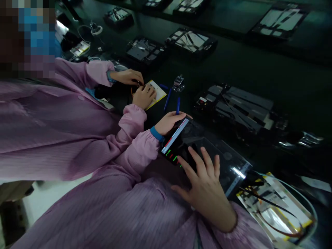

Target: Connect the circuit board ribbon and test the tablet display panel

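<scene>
A dark tablet lies flat on the black bench in front of me, with a lit strip of red and green text along its near-left edge. My left hand grips the tablet's far-left corner, fingers curled over the edge. My right hand rests on the dark screen with its fingers spread, holding nothing. Both my sleeves are pink.
A co-worker in pink at my left has one hand and the other hand on a yellow-edged pad. Two blue pens and a metal counter lie nearby. Opened devices fill the bench; a cabled one sits at my right.
</scene>
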Available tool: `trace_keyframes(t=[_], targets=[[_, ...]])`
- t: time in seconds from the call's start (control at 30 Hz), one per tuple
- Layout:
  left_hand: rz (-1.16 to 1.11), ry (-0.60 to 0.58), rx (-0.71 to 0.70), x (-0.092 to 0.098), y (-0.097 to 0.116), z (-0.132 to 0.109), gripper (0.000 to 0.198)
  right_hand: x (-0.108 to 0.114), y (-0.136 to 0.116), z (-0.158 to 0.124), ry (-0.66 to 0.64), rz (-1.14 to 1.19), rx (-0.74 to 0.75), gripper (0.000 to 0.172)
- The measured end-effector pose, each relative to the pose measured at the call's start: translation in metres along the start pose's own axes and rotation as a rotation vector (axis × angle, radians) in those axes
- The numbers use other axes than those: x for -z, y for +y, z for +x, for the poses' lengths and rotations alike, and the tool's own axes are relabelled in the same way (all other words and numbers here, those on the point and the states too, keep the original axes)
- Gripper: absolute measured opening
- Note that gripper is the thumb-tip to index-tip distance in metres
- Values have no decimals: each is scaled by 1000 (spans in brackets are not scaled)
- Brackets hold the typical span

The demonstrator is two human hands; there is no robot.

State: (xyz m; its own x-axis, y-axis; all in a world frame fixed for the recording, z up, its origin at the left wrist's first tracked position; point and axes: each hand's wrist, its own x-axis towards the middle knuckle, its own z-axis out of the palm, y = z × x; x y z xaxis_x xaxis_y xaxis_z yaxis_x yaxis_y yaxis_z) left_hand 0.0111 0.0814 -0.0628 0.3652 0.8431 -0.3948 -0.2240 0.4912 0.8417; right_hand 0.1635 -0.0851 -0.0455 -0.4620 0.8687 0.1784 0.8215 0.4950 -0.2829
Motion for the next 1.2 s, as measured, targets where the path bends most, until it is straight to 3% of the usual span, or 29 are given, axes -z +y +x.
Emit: trace_keyframes(t=[0.13,0.27,0.43,0.6,0.77,1.0,1.1,1.2], targets=[[5,-14,-9,-1,0,0,28,-1,1,3,-19,-7,22,71],[-41,-22,7,-1,-1,1,28,14,17,15,34,47,-23,57],[-47,-33,-7,4,-5,4,25,32,55,63,129,25,-138,38],[-54,-2,25,6,-5,5,22,16,82,120,174,111,-189,30],[-96,77,65,4,-3,5,23,9,82,143,121,184,-159,23],[-10,9,29,6,-2,6,21,38,73,125,132,165,-5,23],[48,-60,8,7,-1,4,22,61,73,91,59,369,2,23],[62,-51,-13,7,1,1,23,76,78,38,-11,623,-154,17]])
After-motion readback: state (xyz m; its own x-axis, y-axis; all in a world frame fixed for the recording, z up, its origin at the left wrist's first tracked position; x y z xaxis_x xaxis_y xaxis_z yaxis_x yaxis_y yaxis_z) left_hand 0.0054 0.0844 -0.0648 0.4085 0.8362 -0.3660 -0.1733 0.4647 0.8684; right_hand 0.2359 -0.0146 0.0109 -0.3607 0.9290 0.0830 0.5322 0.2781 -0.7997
